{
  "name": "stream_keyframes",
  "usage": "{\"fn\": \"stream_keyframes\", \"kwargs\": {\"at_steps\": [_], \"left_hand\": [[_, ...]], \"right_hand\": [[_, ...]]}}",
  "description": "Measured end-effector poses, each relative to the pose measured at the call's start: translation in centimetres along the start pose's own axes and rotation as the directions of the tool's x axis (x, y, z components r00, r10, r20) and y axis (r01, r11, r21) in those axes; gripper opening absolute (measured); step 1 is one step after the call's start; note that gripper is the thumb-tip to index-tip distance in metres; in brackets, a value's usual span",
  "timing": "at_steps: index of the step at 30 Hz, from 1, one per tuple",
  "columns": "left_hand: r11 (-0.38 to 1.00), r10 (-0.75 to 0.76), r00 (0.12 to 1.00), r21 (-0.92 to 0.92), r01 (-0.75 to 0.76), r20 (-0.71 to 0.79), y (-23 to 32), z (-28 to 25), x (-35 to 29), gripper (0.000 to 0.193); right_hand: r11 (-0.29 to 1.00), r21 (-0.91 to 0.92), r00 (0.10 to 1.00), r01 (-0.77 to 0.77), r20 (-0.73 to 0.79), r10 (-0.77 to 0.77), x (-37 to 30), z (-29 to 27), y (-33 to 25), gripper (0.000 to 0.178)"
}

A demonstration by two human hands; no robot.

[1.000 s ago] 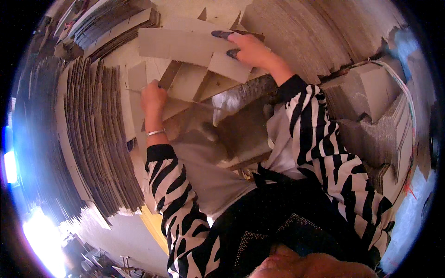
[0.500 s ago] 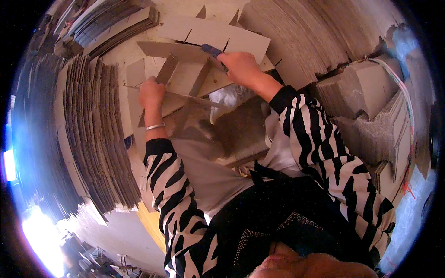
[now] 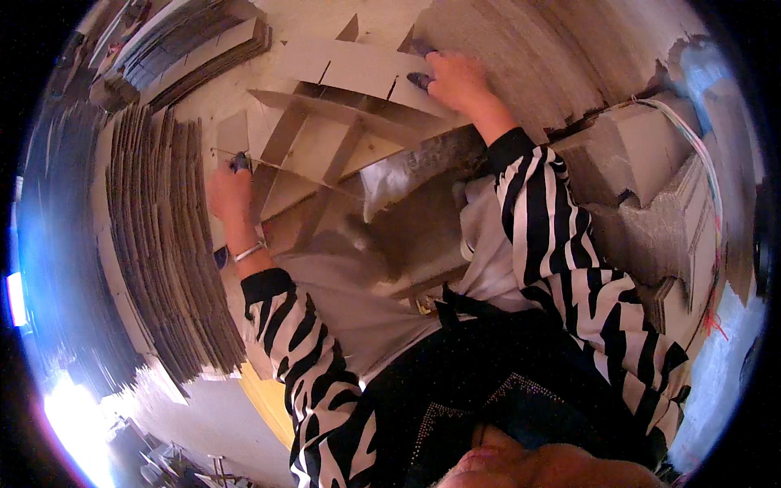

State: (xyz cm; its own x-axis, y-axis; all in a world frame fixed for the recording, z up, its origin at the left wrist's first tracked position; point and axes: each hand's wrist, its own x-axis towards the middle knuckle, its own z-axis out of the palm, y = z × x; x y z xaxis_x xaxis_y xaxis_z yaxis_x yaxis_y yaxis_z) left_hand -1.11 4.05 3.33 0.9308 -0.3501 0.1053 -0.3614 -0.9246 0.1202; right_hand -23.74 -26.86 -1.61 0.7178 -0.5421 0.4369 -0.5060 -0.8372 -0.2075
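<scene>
A partition of interlocked cardboard strips (image 3: 332, 145) lies in front of me, with open cells between its crossing pieces. At its left end my left hand (image 3: 232, 193) is closed, the dark-covered fingertip pressed at the end of the near strip; part of that grip is hidden. Beyond the partition lies a long slotted cardboard strip (image 3: 358, 71). My right hand (image 3: 465, 86) is at this strip's right end, its dark-covered fingertips apart, one over the strip's face and another by its far edge.
Tall cardboard stacks stand at the left (image 3: 163, 244) and far right (image 3: 521, 65). More bundled cardboard (image 3: 643, 154) is at the right, a smaller stack (image 3: 207, 61) at the far left. A clear plastic piece (image 3: 399, 179) shows under the partition, above my lap.
My right hand has left the partition's far side and moved right and away to the slotted strip's end. My left hand has shifted left and nearer, along with the partition's left end.
</scene>
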Motion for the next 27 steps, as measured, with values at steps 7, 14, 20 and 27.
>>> {"fn": "stream_keyframes", "kwargs": {"at_steps": [7,14,20,27], "left_hand": [[0.705,0.483,0.817,-0.693,-0.149,0.315,9.4,2.0,-4.4,0.054],[0.692,0.582,0.804,-0.593,-0.411,0.121,14.7,5.6,-10.1,0.056],[0.432,0.545,0.839,-0.855,-0.287,-0.006,11.3,2.1,-6.0,0.064],[0.628,0.243,0.85,-0.591,-0.506,-0.468,-0.2,-11.8,-7.5,0.052]], "right_hand": [[0.405,0.744,0.847,-0.532,0.458,0.27,-0.7,3.9,-0.5,0.027],[-0.433,0.609,0.718,-0.664,0.681,-0.142,0.8,1.0,-1.5,0.027],[-0.55,0.721,0.841,-0.422,0.538,0.058,2.1,0.2,1.8,0.03],[-0.311,0.805,0.8,-0.505,0.572,0.181,2.2,-0.7,-2.3,0.029]]}}
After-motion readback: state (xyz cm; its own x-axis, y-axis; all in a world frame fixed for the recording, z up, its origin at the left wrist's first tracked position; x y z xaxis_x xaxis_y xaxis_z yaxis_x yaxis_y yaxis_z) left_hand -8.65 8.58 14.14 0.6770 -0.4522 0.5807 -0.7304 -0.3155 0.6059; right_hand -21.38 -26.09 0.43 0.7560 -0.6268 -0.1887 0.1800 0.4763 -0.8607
